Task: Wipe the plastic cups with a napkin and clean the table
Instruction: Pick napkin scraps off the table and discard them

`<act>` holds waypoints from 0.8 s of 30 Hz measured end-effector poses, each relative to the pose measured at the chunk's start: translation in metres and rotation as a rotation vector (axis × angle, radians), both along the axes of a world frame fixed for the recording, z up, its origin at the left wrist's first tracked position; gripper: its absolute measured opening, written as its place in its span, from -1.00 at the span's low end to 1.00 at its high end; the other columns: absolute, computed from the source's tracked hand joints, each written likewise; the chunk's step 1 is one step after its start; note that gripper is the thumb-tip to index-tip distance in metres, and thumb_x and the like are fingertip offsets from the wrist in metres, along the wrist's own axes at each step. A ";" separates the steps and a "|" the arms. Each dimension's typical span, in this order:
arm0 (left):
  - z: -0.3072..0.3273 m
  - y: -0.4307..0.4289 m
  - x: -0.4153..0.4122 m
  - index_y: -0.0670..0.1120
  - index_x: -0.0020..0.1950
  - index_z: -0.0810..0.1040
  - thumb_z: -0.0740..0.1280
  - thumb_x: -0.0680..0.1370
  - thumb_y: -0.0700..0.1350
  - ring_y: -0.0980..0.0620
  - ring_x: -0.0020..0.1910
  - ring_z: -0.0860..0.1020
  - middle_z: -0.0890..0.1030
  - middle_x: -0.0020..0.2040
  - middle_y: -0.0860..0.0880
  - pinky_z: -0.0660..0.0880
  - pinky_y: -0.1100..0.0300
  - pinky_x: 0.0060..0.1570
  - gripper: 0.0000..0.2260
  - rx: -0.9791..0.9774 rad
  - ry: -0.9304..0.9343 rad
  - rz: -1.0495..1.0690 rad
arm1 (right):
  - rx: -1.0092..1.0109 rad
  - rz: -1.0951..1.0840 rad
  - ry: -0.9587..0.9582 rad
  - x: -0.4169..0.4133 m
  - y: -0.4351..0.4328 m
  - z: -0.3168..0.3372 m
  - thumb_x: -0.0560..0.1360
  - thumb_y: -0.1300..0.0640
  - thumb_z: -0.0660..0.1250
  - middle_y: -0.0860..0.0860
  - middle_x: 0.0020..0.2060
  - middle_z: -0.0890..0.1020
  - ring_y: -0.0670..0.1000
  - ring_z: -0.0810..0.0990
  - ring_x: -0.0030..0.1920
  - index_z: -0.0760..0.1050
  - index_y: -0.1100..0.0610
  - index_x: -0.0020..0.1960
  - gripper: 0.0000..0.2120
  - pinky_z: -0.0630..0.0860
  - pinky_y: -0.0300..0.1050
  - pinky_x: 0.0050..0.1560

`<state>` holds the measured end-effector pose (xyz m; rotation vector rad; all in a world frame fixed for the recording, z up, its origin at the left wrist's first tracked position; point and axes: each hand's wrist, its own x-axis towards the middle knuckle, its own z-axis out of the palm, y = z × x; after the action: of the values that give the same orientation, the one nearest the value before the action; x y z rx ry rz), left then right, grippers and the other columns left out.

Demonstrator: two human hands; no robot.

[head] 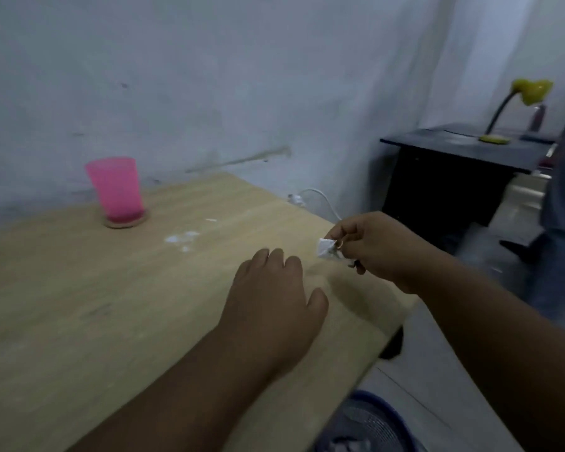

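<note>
**Hand holds a small wad of napkin above a smeared wooden table, pink cup set aside**

A person looks down at a light wooden table pushed against a pale wall. Both bare forearms reach into view from the bottom.

The right hand is raised just past the table's right edge, its fingers pinched together on a small crumpled white napkin. A ring seems to show on one finger there, though blur makes that uncertain. Held in the fingertips this way, the napkin looks ready either for wiping or for throwing away; which one cannot be told.

The left hand lies palm down over the table near its right side, fingers loosely together and curled, gripping nothing. It probably steadies the person or rests between strokes.

A translucent pink plastic cup stands upright on a round coaster at the back of the table, near the wall and well apart from both hands. Its spot likely keeps it clear of the wiping area.

Between the cup and the hands, white smears mark the tabletop, so the table still seems to need cleaning.

To the right, a dark desk carries a yellow gooseneck lamp. A white cable hangs behind the table's far corner.

No brand, label or writing can be read anywhere.
</note>
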<state>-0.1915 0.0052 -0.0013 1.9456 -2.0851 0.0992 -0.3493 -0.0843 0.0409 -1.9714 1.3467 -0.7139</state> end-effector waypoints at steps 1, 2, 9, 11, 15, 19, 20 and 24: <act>-0.002 -0.005 -0.013 -0.06 0.23 0.46 0.04 0.54 0.20 -0.10 0.30 0.38 0.49 0.25 -0.09 0.32 -0.03 0.32 -0.54 0.006 -0.002 -0.032 | -0.024 -0.031 0.014 -0.015 0.003 0.000 0.46 0.40 0.23 0.26 -0.23 0.67 0.06 0.54 -0.33 0.68 0.12 -0.13 -0.70 0.52 -0.07 -0.36; -0.003 -0.008 -0.024 -0.06 0.24 0.46 0.03 0.53 0.20 -0.11 0.31 0.37 0.48 0.28 -0.10 0.31 -0.04 0.33 -0.53 0.015 0.003 -0.061 | -0.039 -0.070 0.014 -0.030 0.006 -0.002 0.47 0.39 0.24 0.25 -0.21 0.68 0.06 0.55 -0.32 0.68 0.11 -0.13 -0.72 0.55 -0.08 -0.35; -0.019 -0.014 -0.065 -0.08 0.43 0.34 0.05 0.60 0.20 -0.14 0.47 0.25 0.33 0.50 -0.16 0.19 -0.05 0.45 -0.48 0.088 -0.007 -0.156 | -0.046 -0.345 -0.128 -0.114 0.032 -0.020 0.48 0.27 0.31 0.20 -0.21 0.68 0.02 0.54 -0.32 0.67 0.09 -0.19 -0.81 0.52 -0.15 -0.34; -0.020 -0.013 -0.065 -0.09 0.47 0.32 0.06 0.60 0.21 -0.14 0.49 0.23 0.31 0.52 -0.16 0.17 -0.05 0.47 -0.45 0.095 0.009 -0.155 | -0.041 -0.371 -0.060 -0.125 0.035 -0.034 0.49 0.25 0.30 0.18 -0.23 0.67 0.06 0.54 -0.30 0.66 0.06 -0.19 -0.80 0.53 -0.08 -0.31; -0.021 -0.013 -0.064 -0.11 0.35 0.42 0.09 0.60 0.19 -0.14 0.39 0.33 0.43 0.40 -0.16 0.27 -0.06 0.39 -0.52 0.067 0.026 -0.169 | -0.009 -0.352 0.111 -0.130 0.041 -0.062 0.52 0.19 0.29 -0.03 -0.29 0.64 -0.03 0.60 -0.31 0.59 -0.10 -0.27 -0.73 0.58 -0.14 -0.35; -0.021 -0.013 -0.063 -0.06 0.06 0.43 0.13 0.59 0.16 -0.10 0.17 0.41 0.48 0.09 -0.07 0.34 -0.04 0.18 -0.69 0.045 0.068 -0.176 | -0.047 -0.375 0.227 -0.125 0.045 -0.074 0.52 0.15 0.30 -0.03 -0.22 0.67 -0.01 0.68 -0.26 0.62 0.00 -0.15 -0.85 0.69 0.05 -0.22; -0.020 -0.013 -0.063 -0.05 0.01 0.40 0.14 0.59 0.15 -0.09 0.13 0.41 0.45 0.03 -0.04 0.34 -0.02 0.13 -0.73 0.036 0.073 -0.176 | -0.080 -0.397 0.229 -0.123 0.047 -0.072 0.52 0.14 0.31 -0.01 -0.23 0.67 0.02 0.68 -0.27 0.61 0.03 -0.16 -0.87 0.68 0.10 -0.20; -0.017 -0.006 -0.061 -0.05 -0.20 0.35 0.19 0.56 0.09 -0.06 -0.10 0.41 0.43 -0.16 0.00 0.29 0.05 -0.14 -0.75 -0.013 0.141 -0.135 | -0.276 -0.439 0.205 -0.112 0.054 -0.049 0.51 0.06 0.32 0.03 -0.36 0.64 0.08 0.65 -0.34 0.61 0.07 -0.22 -0.82 0.66 0.11 -0.28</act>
<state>-0.2529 -0.0011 -0.0183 1.7442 -2.1100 -0.0506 -0.4612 -0.0305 -0.0083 -2.0194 1.9284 -0.9621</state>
